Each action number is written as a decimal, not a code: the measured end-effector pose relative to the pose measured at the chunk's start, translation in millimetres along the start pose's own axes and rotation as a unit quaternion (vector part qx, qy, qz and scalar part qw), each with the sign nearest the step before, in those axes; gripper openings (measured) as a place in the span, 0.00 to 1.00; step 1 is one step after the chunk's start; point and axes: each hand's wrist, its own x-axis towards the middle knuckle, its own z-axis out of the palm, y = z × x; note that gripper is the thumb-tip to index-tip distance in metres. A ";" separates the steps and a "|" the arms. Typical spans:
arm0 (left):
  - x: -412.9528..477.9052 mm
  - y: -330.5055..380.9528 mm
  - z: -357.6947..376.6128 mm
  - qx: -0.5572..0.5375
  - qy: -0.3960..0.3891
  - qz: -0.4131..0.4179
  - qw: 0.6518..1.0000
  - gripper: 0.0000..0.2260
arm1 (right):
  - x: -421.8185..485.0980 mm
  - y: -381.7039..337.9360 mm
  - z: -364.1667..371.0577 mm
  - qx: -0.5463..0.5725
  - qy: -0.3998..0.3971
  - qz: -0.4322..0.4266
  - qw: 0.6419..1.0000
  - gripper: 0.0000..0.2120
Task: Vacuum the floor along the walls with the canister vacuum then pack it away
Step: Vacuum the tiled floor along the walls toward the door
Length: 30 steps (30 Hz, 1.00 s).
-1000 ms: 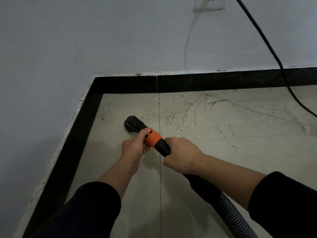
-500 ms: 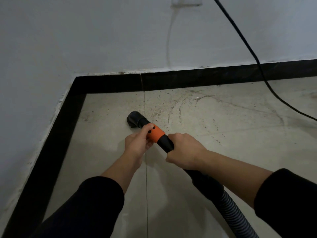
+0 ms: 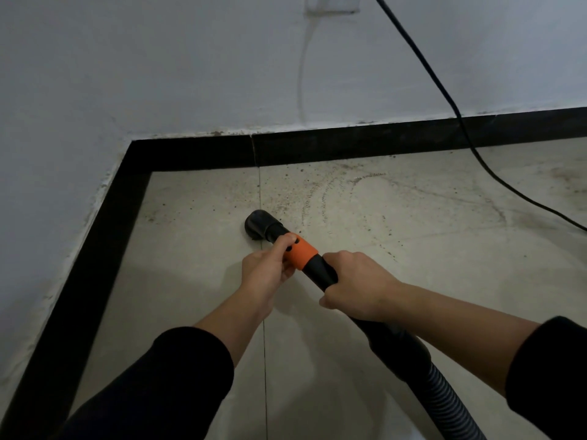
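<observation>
Two-hand grip, nozzle (image 3: 262, 225) down near the corner

Mouth of the nozzle sits on the floor, just short of the skirting (image 3: 349, 147). The left hand (image 3: 265, 276) pinches the orange collar (image 3: 300, 255), thumb on top, probably to steer the tip. The right hand (image 3: 355, 289) is wrapped round the black tube behind it, close but apart, likely for push. Hose (image 3: 444, 395) trails back right. Grit (image 3: 317, 198) lies right of the nozzle, toward the wall; cord (image 3: 444, 100) hangs well apart
</observation>
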 end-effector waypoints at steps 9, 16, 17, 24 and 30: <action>-19.6 -8.4 -13.6 0.019 0.008 -0.008 1.000 0.10 | -18.9 -4.0 3.7 0.002 -0.030 -0.003 1.000 0.09; -22.9 -4.2 -32.5 0.024 0.018 -0.006 1.000 0.11 | -19.7 -16.1 11.6 -0.001 -0.040 -0.019 0.999 0.09; -21.5 -3.5 -34.2 0.027 0.020 -0.006 0.999 0.11 | -18.2 -17.3 12.4 -0.002 -0.040 -0.020 0.999 0.09; -5.5 5.0 -40.6 0.019 0.033 0.004 0.999 0.13 | 2.9 -28.0 13.3 -0.009 -0.032 -0.032 0.999 0.09; 6.8 16.3 -49.0 0.003 0.051 0.014 0.999 0.11 | 23.1 -42.7 13.7 -0.018 -0.028 -0.047 0.998 0.08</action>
